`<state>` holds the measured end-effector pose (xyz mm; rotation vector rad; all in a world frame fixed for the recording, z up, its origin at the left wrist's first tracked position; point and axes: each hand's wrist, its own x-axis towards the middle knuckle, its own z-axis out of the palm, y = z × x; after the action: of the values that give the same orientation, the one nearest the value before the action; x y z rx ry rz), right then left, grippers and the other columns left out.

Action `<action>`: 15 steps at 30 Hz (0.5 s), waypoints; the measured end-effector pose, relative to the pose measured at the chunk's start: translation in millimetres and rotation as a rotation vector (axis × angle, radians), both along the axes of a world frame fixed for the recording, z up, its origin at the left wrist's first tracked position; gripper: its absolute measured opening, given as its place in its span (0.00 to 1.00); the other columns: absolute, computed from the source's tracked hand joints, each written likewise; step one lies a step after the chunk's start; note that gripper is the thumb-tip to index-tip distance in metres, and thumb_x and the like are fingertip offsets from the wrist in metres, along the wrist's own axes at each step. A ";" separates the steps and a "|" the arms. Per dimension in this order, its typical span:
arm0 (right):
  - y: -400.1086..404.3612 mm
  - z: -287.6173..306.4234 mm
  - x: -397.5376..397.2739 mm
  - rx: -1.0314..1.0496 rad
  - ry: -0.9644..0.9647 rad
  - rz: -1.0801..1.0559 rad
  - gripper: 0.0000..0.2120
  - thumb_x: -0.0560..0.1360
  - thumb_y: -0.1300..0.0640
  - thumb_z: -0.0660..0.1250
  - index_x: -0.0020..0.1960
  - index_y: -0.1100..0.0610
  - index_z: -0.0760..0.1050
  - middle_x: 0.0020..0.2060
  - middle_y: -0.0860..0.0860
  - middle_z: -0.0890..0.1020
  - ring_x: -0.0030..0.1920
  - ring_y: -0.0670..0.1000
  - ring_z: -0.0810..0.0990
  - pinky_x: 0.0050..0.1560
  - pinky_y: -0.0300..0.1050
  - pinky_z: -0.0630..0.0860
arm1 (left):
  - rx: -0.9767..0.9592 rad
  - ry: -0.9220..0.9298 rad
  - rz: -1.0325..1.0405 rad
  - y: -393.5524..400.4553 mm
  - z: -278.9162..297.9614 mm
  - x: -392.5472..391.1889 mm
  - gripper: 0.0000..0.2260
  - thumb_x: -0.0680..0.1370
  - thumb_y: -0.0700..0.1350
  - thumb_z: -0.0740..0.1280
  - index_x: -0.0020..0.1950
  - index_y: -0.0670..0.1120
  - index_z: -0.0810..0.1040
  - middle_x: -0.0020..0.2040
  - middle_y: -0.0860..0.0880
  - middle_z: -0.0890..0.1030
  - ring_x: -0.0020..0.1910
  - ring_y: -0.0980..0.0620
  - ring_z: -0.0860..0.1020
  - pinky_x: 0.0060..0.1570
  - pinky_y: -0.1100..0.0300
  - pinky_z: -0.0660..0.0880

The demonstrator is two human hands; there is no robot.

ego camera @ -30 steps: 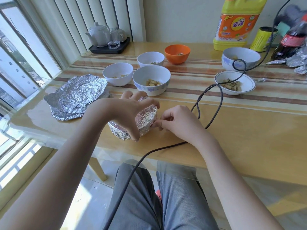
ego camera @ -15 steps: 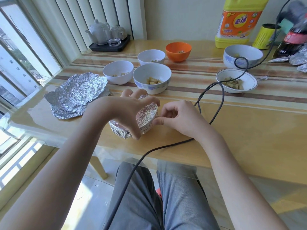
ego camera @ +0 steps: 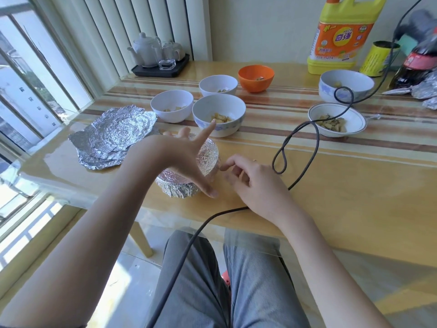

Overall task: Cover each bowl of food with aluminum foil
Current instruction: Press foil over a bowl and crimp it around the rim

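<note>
The foil-wrapped bowl [ego camera: 189, 171] sits crinkled and silver near the surface's [ego camera: 331, 185] front edge; the left hand [ego camera: 182, 157] spreads open over it, the right hand [ego camera: 248, 178] loose beside it, gripping nothing; six uncovered bowls stand behind; foil sheets [ego camera: 111, 136] lie left; bare surface at right.

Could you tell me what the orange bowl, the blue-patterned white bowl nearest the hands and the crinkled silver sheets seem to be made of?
The orange bowl looks like matte plastic: uniform colour, soft sheen. The blue-patterned white bowl appears to be glazed ceramic, glossy with printed motifs, though melamine is possible. The crinkled silver sheets are aluminium foil: metallic, creased, reflecting sunlight.
</note>
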<state>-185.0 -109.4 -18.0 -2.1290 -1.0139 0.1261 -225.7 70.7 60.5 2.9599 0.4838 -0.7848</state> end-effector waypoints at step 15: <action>19.5 -1.7 -17.8 -0.116 -0.194 -0.138 0.19 0.72 0.34 0.64 0.51 0.49 0.72 0.41 0.45 0.79 0.44 0.52 0.79 0.37 0.44 0.68 | -0.012 -0.020 -0.237 13.4 -2.3 -2.4 0.53 0.61 0.52 0.80 0.70 0.73 0.44 0.73 0.55 0.49 0.73 0.44 0.52 0.67 0.41 0.66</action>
<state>-202.8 -90.0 -19.7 -2.3447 -0.9861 -0.0925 -228.1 84.2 58.2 3.0470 0.1268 -0.7707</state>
